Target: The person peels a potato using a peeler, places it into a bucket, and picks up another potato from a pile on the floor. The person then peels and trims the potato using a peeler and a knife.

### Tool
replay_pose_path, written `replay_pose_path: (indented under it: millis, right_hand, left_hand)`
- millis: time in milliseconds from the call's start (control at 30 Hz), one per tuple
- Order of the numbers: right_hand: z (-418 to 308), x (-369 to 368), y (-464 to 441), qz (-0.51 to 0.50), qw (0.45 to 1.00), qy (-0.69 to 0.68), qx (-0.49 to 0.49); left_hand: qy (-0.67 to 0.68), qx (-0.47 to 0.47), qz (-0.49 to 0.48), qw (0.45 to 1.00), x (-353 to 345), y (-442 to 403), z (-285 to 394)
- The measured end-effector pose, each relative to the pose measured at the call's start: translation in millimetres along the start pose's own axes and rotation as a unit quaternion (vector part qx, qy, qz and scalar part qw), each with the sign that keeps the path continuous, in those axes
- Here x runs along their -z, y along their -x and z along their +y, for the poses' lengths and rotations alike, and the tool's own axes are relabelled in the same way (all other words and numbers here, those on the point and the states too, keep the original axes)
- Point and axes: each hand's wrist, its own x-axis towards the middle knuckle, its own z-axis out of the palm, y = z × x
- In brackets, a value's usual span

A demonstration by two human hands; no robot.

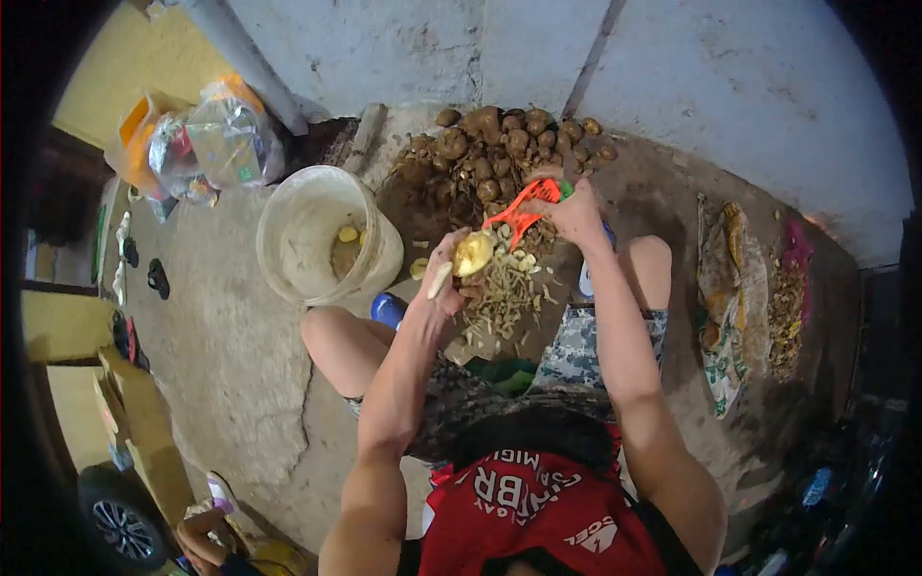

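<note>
My left hand (444, 278) holds a partly peeled, yellow-fleshed potato (473, 253) above a heap of peelings (504, 293). To its right, my right hand (576, 213) is closed around an orange-red peeler (526, 208), whose tip is close to the potato. Something green shows beside the fingers of my right hand. Behind both hands lies a pile of brown, unpeeled potatoes (485, 154) on the ground. A white bucket (381, 248) stands to the left with a few yellow pieces at its bottom.
Filled plastic bags (230, 139) stand at the upper left. Sacks (722, 288) and scattered scraps (786, 317) lie at the right. Sandals (158, 278) are on the floor at the left. Another person's leg (200, 538) and a wheel (123, 516) show at the lower left.
</note>
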Motion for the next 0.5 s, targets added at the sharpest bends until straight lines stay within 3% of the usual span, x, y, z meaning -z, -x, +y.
replay_pose_path:
  millis: [33, 100, 167, 200, 233, 300, 333, 367, 433, 500]
  right_hand:
    - [-6.0, -6.0, 4.2, -0.014, 0.999, 0.017, 0.023]
    - [-8.9, -16.6, 8.8, -0.055, 0.998, -0.021, 0.034]
    - [-27.0, -16.7, 14.0, -0.05, 0.993, 0.084, 0.066]
    - [-10.9, -12.3, 5.3, -0.063, 0.997, 0.04, -0.003]
    - [-4.4, -5.0, -0.1, -0.064, 0.997, 0.039, -0.003]
    - [6.5, 10.1, -11.1, 0.008, 0.997, 0.05, -0.05]
    - [13.4, 7.1, -12.6, 0.027, 0.998, -0.04, -0.031]
    - [21.4, 5.7, -11.6, 0.029, 0.998, -0.039, -0.031]
    - [4.3, -5.4, -0.5, 0.001, 0.999, -0.052, 0.009]
    - [-7.0, -19.5, 9.4, -0.02, 0.999, -0.004, 0.046]
  left_hand:
    - [0.001, -0.001, 0.001, 1.0, -8.6, -1.2, -2.9]
    - [-0.016, -0.183, 0.243, 0.952, -32.3, -7.4, -13.4]
    - [-0.035, -0.194, 0.251, 0.948, -28.2, -4.0, -12.9]
    - [-0.094, -0.16, 0.187, 0.965, -7.1, -4.8, -11.3]
    - [-0.152, -0.125, 0.12, 0.973, 0.9, -1.1, -9.4]
    - [-0.153, -0.08, 0.114, 0.978, 5.0, 2.5, -9.5]
    - [-0.153, -0.032, 0.108, 0.982, 4.6, 3.9, -7.3]
    - [-0.154, -0.031, 0.106, 0.982, 5.9, 3.5, -3.8]
    - [0.006, 0.032, -0.12, 0.992, 3.7, 3.8, 2.2]
    - [0.01, 0.008, -0.059, 0.998, -16.3, 5.6, -0.8]
